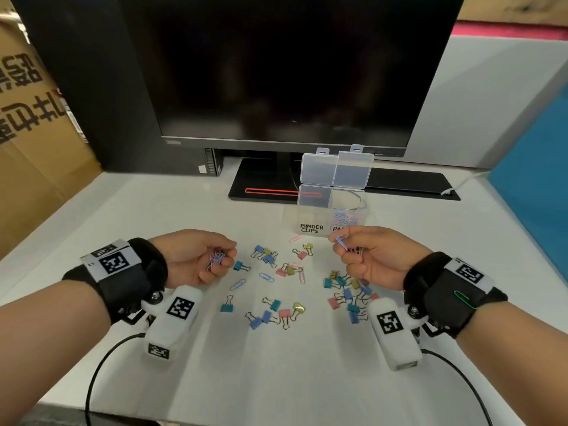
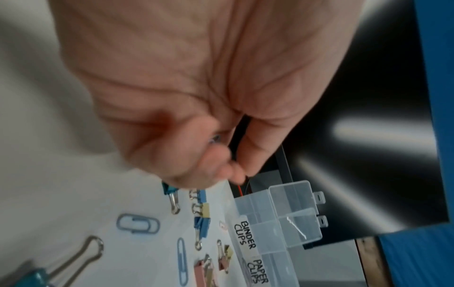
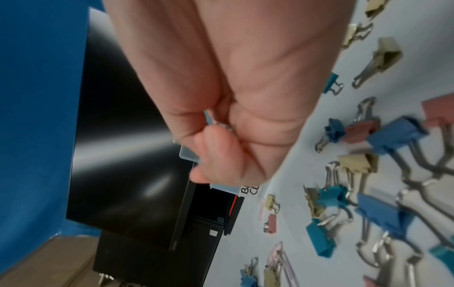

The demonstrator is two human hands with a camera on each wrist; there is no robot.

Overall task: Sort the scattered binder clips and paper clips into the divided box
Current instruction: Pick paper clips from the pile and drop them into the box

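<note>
Step in hand, by my reading: carry 2 handfuls of paper clips to the clear plastic divided box [image 1: 330, 210], which stands open on the white worktop [image 1: 292, 379] in front of the black monitor [image 1: 285, 69].

Doing it well: bring each hand fully over the compartment labelled for paper clips, on the box's right side, before loosening the fingers. Release low inside the walls, so the light wire clips do not bounce into the "BINDER CLIPS" half. That right compartment already shows a pastel heap; the binder half looks nearly bare.

Left hand [image 1: 196, 256]: well to the left of the box, above the worktop, fingers [image 2: 216, 163] curled in, pinching a small bunch of pale purple and blue wire paper clips [image 1: 216, 259].

Right hand [image 1: 372, 256]: just in front of the box, at its label, fingers [image 3: 213, 147] pressed together, holding a blue paper clip [image 1: 340, 241] at the tips, with more clips tucked in the curl.

Between the hands and in front of the box: many coloured metal binder clips [image 1: 270, 312] and a few loose pastel paper clips [image 1: 266, 277] lie scattered.
</note>
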